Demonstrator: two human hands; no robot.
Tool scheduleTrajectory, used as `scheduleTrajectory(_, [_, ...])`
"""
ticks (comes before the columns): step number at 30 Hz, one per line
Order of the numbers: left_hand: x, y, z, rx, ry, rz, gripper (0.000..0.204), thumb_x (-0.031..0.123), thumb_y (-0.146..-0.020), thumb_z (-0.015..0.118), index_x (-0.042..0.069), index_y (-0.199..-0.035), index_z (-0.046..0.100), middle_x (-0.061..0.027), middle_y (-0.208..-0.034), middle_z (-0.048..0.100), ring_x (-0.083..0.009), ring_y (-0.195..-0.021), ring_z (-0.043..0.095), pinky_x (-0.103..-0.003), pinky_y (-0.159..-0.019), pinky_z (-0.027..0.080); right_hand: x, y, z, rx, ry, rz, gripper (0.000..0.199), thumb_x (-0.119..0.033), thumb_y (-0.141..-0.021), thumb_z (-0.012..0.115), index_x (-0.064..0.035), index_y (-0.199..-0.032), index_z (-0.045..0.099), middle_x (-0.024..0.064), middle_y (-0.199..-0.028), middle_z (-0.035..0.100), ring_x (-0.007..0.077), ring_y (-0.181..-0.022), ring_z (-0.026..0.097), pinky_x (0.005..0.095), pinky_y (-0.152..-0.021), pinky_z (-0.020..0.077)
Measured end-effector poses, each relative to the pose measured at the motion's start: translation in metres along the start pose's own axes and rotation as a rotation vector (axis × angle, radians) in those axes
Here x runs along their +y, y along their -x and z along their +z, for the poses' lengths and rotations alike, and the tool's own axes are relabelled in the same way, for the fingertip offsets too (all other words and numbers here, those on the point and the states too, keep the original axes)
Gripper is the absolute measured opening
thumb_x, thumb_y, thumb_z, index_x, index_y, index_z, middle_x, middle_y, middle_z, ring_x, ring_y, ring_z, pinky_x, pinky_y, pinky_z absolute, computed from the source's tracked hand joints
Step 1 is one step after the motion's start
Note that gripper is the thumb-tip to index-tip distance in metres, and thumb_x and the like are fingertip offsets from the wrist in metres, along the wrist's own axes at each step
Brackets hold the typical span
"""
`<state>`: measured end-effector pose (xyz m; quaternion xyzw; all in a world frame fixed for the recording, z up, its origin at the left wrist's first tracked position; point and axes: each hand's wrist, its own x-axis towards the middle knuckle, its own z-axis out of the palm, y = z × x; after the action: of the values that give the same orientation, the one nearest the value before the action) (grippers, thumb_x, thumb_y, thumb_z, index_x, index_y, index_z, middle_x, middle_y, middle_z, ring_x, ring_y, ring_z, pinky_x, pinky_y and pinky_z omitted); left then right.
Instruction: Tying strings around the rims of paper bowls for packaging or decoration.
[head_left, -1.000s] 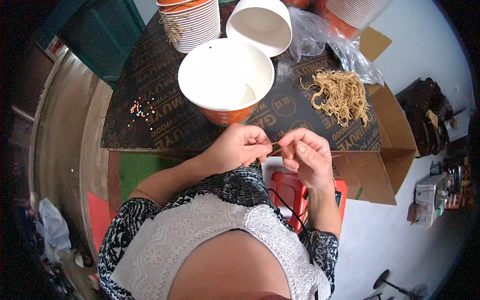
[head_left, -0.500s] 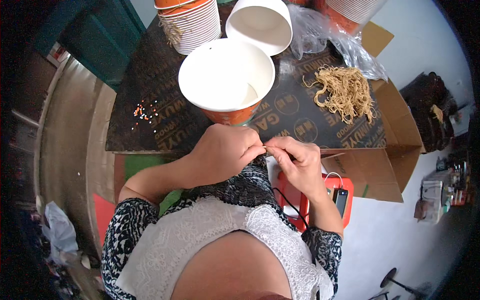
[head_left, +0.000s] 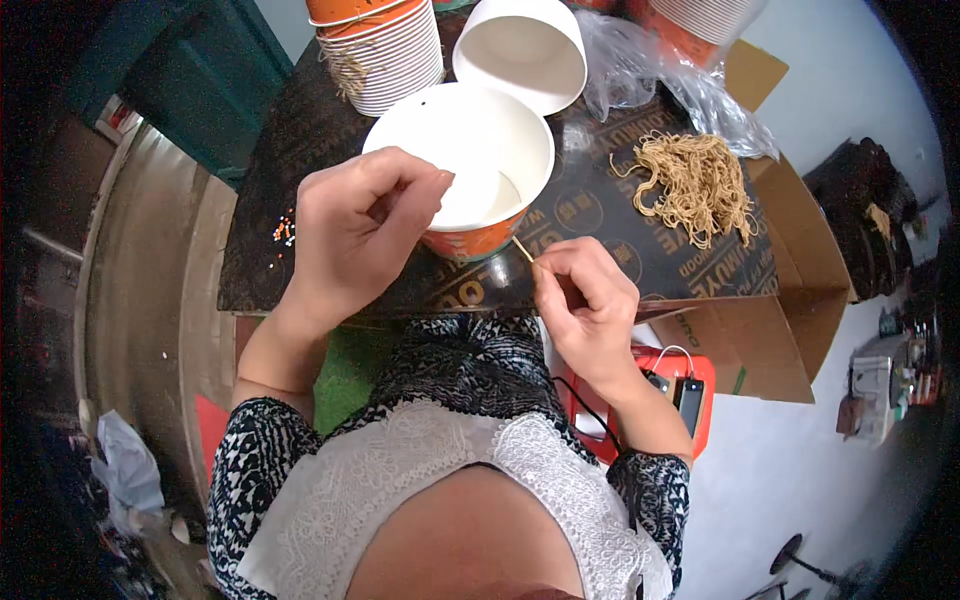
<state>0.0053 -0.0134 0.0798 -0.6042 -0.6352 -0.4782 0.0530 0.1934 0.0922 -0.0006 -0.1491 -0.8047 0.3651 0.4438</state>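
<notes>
My right hand [head_left: 588, 305] pinches a short, thin piece of tan cord [head_left: 523, 250] between thumb and forefinger, just in front of the table edge. The cord's free end points up and left toward the base of a white-lined paper bucket [head_left: 490, 130] with an orange printed outside. My left hand [head_left: 360, 225] is raised at the bucket's near left rim and covers part of it. Its thumb and forefinger are closed together; anything between them is too small to make out. A small dark spot shows on the bucket's inner far wall.
Small orange and white beads [head_left: 284, 228] lie left of my left hand. A tangled heap of tan cords [head_left: 692, 188] is at the right. Behind stand stacked buckets [head_left: 390, 65], a tipped white bucket [head_left: 522, 50] and a clear plastic bag [head_left: 690, 90]. A cardboard box [head_left: 745, 345] adjoins the table's right side.
My hands were together at the table edge, both pinching at the cord. The left has lifted away, up and left to the bucket rim; the right has stayed nearby with the cord.
</notes>
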Motion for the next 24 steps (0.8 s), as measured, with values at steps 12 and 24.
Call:
scheduleTrajectory(12, [-0.021, -0.006, 0.004, -0.04, 0.018, 0.041, 0.009, 0.004, -0.087, 0.067, -0.003, -0.082, 0.066, -0.0062, -0.063, 0.061, -0.0089, -0.052, 0.055, -0.023, -0.049, 0.042, 0.009, -0.008, 0.012, 0.038, 0.046, -0.055, 0.011, 0.005, -0.075, 0.066, 0.0001, -0.084, 0.063, 0.0136, -0.082, 0.063, 0.0266, -0.069, 0.064, 0.0335, -0.058, 0.0512])
scheduleTrajectory(24, [-0.043, -0.045, 0.006, -0.69, 0.17, 0.214, 0.029, 0.011, -0.094, 0.054, 0.001, -0.119, 0.061, -0.0106, -0.096, 0.063, -0.0199, -0.09, 0.06, -0.034, -0.08, 0.047, 0.01, -0.021, 0.023, 0.046, 0.045, -0.055, 0.01, 0.005, -0.077, 0.066, 0.0003, -0.085, 0.062, 0.0142, -0.081, 0.064, 0.027, -0.068, 0.065, 0.034, -0.06, 0.0517])
